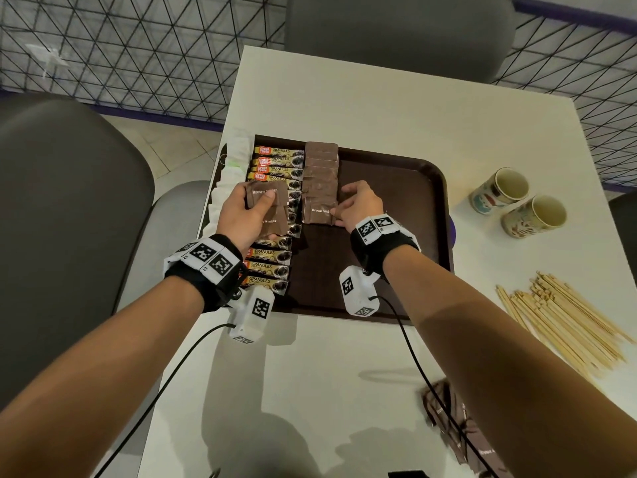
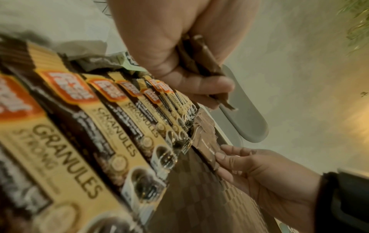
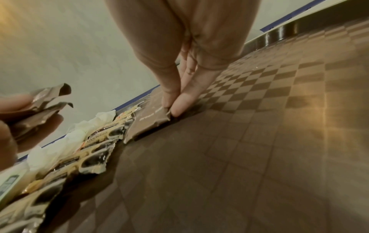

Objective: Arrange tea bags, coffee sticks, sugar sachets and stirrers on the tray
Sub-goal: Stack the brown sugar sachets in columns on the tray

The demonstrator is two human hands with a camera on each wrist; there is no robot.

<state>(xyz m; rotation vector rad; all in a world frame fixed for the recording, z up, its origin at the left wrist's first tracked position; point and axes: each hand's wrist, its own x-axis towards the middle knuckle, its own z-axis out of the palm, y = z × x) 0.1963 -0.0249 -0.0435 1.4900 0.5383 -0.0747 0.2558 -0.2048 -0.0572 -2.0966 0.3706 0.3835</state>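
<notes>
Right fingers (image 3: 180, 102) pinch the near-right corner of the nearest brown sugar sachet (image 1: 319, 215) in the sachet column on the tray (image 1: 406, 236), right hand (image 1: 358, 203) angled down, wrist bent over the tray's middle. Left hand (image 1: 246, 215) hovers above the coffee sticks (image 1: 275, 174), thumb clamped over a small stack of sugar sachets (image 1: 270, 208). Tea bags (image 1: 234, 167) line the tray's left edge. Stirrers (image 1: 565, 322) lie well apart on the surface (image 1: 344, 98), to the right of the tray.
</notes>
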